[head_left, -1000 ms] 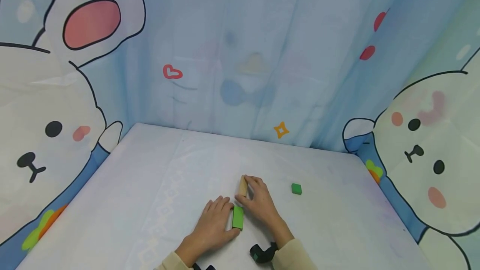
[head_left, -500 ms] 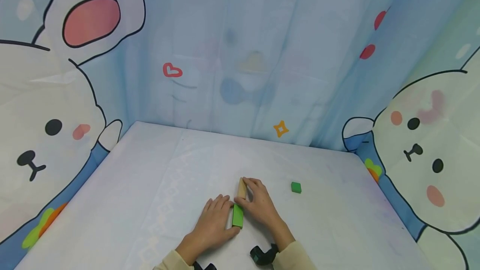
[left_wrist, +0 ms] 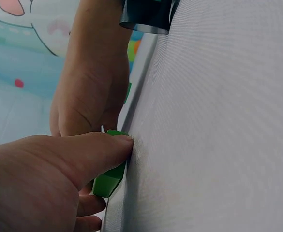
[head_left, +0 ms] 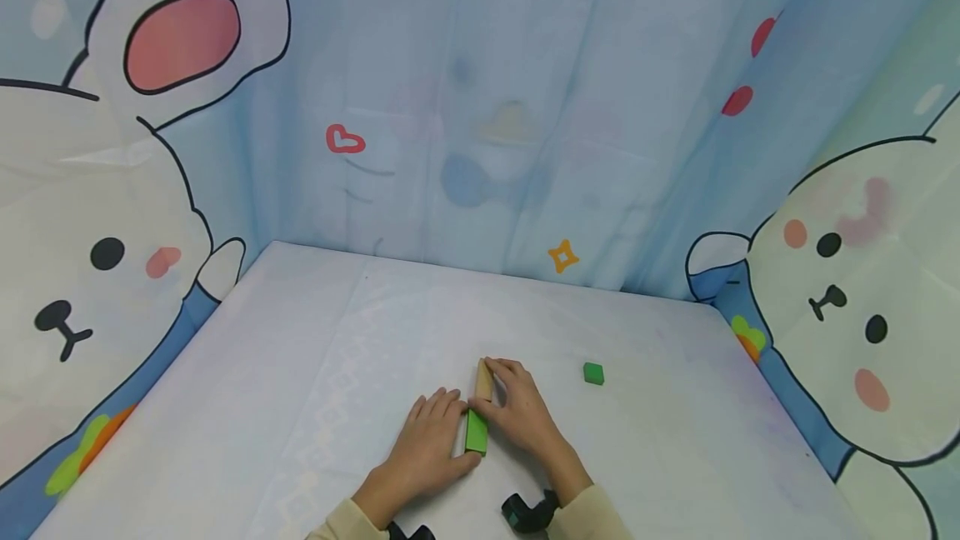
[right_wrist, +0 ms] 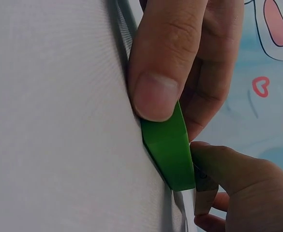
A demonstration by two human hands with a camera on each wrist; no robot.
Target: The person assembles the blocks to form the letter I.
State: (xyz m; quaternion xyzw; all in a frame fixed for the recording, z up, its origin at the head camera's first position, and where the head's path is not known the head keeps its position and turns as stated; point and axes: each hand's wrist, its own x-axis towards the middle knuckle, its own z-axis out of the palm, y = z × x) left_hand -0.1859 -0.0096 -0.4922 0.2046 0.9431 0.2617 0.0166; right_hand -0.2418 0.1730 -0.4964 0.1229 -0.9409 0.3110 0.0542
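Block in green, lower ctr of frame, sits pinched btwn thumb & fingers of person's L hand; just above, nr its far end, R hand pinches pale wood block. Small green cube lies apart, right of ctr, on white tabletop.

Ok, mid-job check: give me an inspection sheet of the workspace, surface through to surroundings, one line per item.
Surface: white tabletop, faint pale pattern toward the left.
Job's things: long green block and wooden block, roughly in line; whether they touch is unclear.
Clutter: green cube lies apart, right of both hands.
Hands: left hand grips the long green block; right hand pinches the wooden block.
Cables: nothing seen.
Surroundings: blue curtain behind, cartoon animals printed at both sides.
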